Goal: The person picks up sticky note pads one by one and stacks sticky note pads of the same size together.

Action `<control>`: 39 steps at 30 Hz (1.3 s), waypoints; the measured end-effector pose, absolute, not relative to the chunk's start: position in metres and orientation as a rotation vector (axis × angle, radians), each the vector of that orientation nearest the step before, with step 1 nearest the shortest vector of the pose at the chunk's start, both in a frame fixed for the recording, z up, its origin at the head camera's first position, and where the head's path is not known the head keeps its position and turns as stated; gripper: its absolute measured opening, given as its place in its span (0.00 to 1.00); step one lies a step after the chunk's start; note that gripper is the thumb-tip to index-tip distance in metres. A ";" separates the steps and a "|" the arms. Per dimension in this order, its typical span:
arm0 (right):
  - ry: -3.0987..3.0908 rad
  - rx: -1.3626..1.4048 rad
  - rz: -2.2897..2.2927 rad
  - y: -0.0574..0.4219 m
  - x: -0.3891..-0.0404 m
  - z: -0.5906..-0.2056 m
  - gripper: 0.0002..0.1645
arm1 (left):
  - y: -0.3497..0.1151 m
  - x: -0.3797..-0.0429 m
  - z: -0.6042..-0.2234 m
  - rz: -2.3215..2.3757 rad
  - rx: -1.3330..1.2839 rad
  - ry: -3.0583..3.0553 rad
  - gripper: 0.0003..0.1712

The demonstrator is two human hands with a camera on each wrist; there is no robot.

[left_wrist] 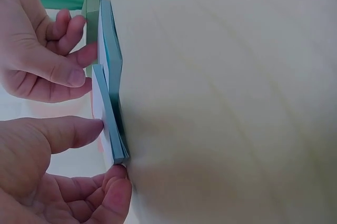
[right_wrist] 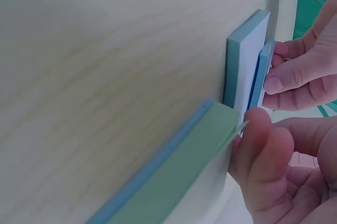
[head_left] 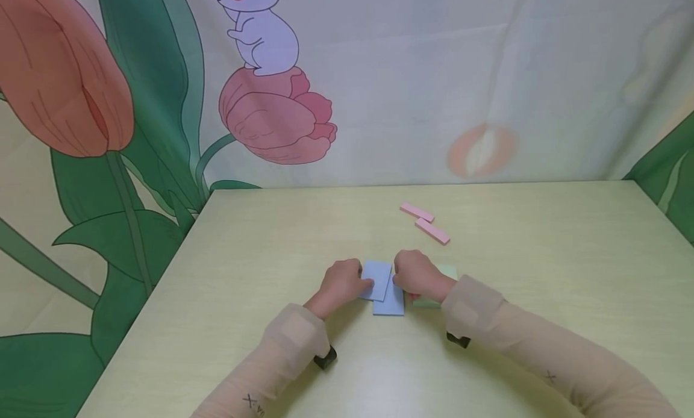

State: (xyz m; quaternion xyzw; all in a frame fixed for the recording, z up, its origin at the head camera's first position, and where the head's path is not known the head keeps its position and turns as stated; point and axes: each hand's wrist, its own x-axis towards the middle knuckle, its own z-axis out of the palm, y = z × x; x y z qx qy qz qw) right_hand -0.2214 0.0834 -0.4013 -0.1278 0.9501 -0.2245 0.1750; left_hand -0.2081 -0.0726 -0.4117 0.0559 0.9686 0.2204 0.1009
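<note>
Two blue sticky-note pads lie partly overlapped on the table. My left hand [head_left: 341,282] pinches the upper blue pad [head_left: 376,278] at its left side, thumb on top and fingers at the edge. That pad sits tilted on the lower blue pad [head_left: 389,306]. My right hand [head_left: 418,274] has curled fingers at the right side of the lower pad and seems to grip it; the exact contact is hidden. Under the right wrist rests a green pad [right_wrist: 176,169] with a blue layer beneath it, partly covered by the hand. A bit of pink shows under that hand.
Two pink strips [head_left: 417,212] [head_left: 432,231] lie end to end beyond the hands. The pale wooden table [head_left: 569,255] reaches back to a cloth printed with tulips [head_left: 276,117] and a white animal.
</note>
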 end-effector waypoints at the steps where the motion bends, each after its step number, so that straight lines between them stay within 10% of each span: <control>1: 2.692 -0.357 -0.642 0.083 -0.221 -0.402 0.12 | -0.073 -0.208 -0.412 0.652 0.168 2.861 0.12; 35: 2.658 -0.253 -0.796 0.088 -0.213 -0.404 0.09 | -0.069 -0.191 -0.418 0.802 0.176 2.771 0.15; 39: 2.609 -0.231 -0.901 0.091 -0.208 -0.402 0.21 | -0.070 -0.190 -0.418 0.811 0.181 2.759 0.16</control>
